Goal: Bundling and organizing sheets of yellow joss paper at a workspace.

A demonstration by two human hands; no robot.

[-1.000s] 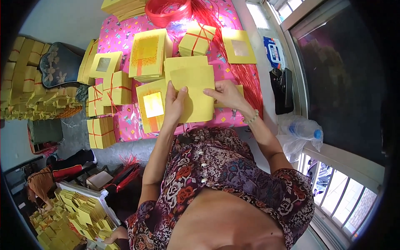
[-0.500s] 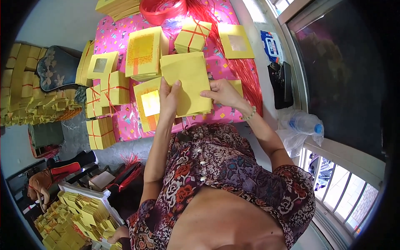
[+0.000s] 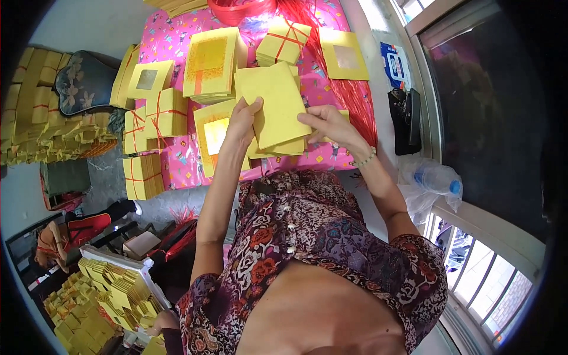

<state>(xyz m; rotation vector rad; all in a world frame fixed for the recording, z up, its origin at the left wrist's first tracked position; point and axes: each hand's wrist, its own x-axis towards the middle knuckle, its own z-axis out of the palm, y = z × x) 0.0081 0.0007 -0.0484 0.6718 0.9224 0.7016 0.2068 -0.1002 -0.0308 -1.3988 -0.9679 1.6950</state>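
Turned further counter-clockwise since the frame before, the thin yellow rectangular paper sheet (image 3: 278, 106) now lies askew over the stack of matching yellow paper (image 3: 291, 149) beneath it; my whole view has shifted a little as well. On my feed the left hand (image 3: 239, 121) pinches the sheet's left edge, thumb flat on top and fingers out of sight behind. My right hand (image 3: 334, 124) meets the opposite edge with its thumb, the fingers loosely curled; I can't tell whether they grip underneath. I can't make out either whether this is one leaf or several together.

I'd judge it light, fairly stiff for paper, yet easy to crease. Its matte face shouldn't be slippery, though leaves could slide on one another, so I'd hold lightly at mid-height on both side edges, away from the corners.

Just left of the left hand lies a yellow card with a bright square panel (image 3: 216, 137); beyond the sheet stand a thick yellow stack with orange print (image 3: 214, 59) and a yellow block tied with red strips (image 3: 284, 42). Past the right hand, long glossy red plastic strands (image 3: 355, 100) trail over the pink patterned surface (image 3: 177, 165). Farther right rests a clear plastic bottle with a blue cap (image 3: 441, 182).
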